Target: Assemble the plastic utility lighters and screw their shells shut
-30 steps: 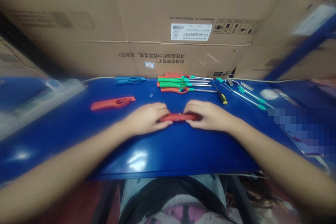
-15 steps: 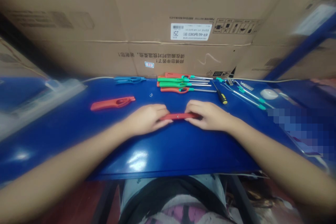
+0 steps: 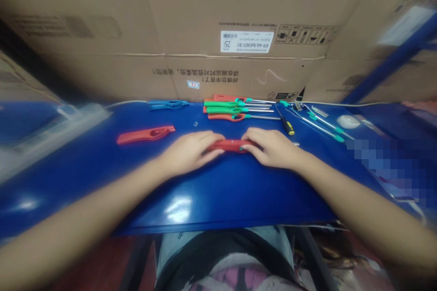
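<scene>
My left hand [image 3: 191,151] and right hand [image 3: 272,148], pinching the ends of the red handle [image 3: 227,145], have rolled it flat-side up, baring a green tip [image 3: 241,148] at 3 o'clock; the fitting looks underway.

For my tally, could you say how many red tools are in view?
4: a red tool between left hand and right hand, one alone to their left, two at the back flanking the green pair.

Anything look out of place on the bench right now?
Only a tiny loose clip lying alone on the blue table, just beyond the left hand and right hand gripping the red casing. Nothing looks spilled or broken.
</scene>
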